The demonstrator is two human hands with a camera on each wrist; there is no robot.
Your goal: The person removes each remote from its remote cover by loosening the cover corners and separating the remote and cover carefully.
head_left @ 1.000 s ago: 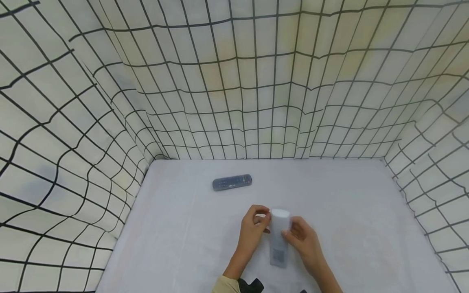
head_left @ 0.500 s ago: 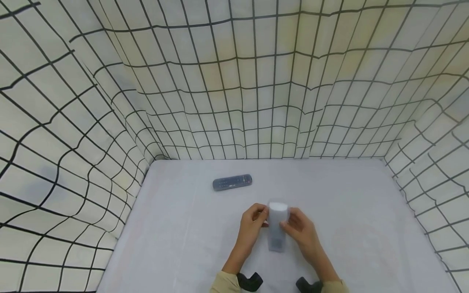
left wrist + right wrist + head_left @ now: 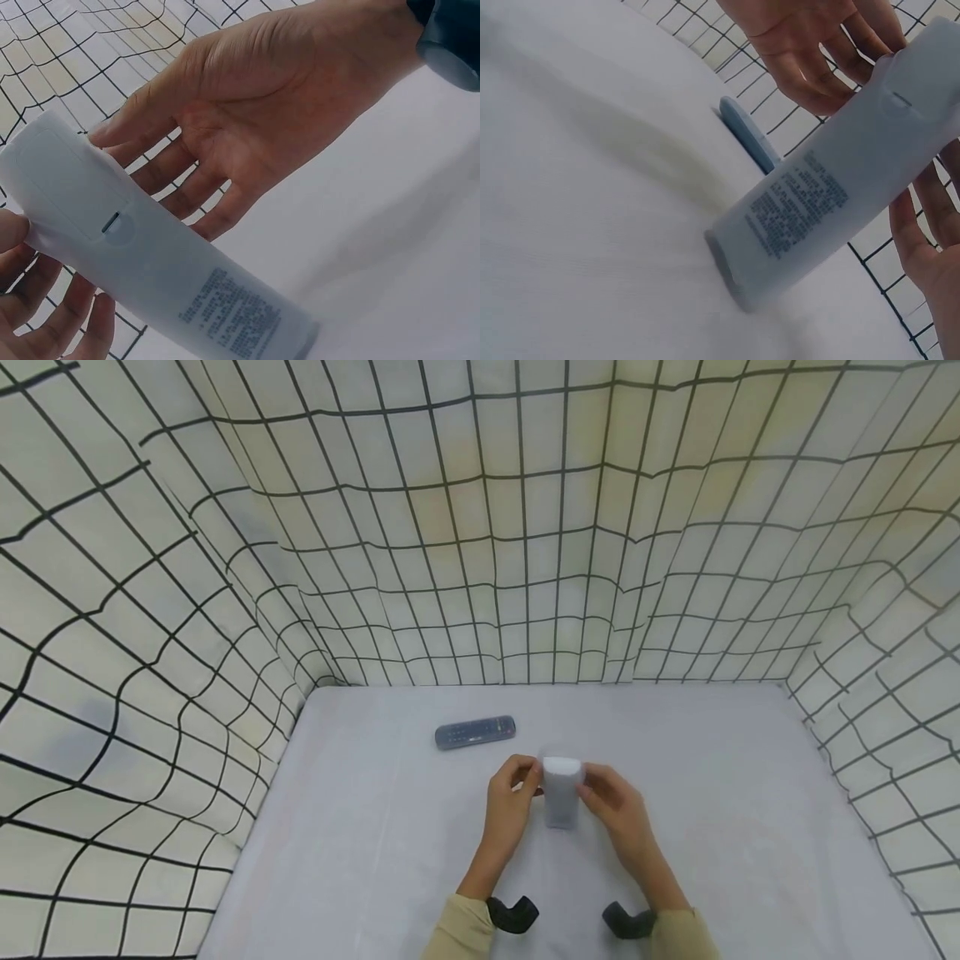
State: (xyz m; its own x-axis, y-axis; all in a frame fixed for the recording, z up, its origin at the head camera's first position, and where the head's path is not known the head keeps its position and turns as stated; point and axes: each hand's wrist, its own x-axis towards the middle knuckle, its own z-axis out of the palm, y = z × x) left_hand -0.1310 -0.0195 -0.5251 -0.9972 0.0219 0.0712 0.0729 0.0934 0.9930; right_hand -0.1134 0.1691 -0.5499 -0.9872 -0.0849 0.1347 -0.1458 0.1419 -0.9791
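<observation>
A white remote control (image 3: 561, 797) is held up before me between both hands, far end highest. My left hand (image 3: 507, 810) pinches its left edge near that end, and my right hand (image 3: 619, 818) grips the opposite edge. In the left wrist view the remote control's back (image 3: 154, 236) shows an outlined battery cover, a small dark slot and a block of printed text (image 3: 232, 315). The right wrist view shows the same back (image 3: 840, 180), its lower end close to the white cloth; whether it touches cannot be told. Its front is hidden.
A dark remote control (image 3: 476, 732) lies on the white-covered table (image 3: 360, 827), beyond and left of my hands. White walls with a black grid (image 3: 555, 552) enclose the back and both sides. Dark camera mounts (image 3: 513, 916) sit at the wrists by the beige sleeves.
Both hands have moved away from me with the white remote control, slightly leftward. It looks shorter in the head view, tilted more upright. The dark remote control stays where it was.
</observation>
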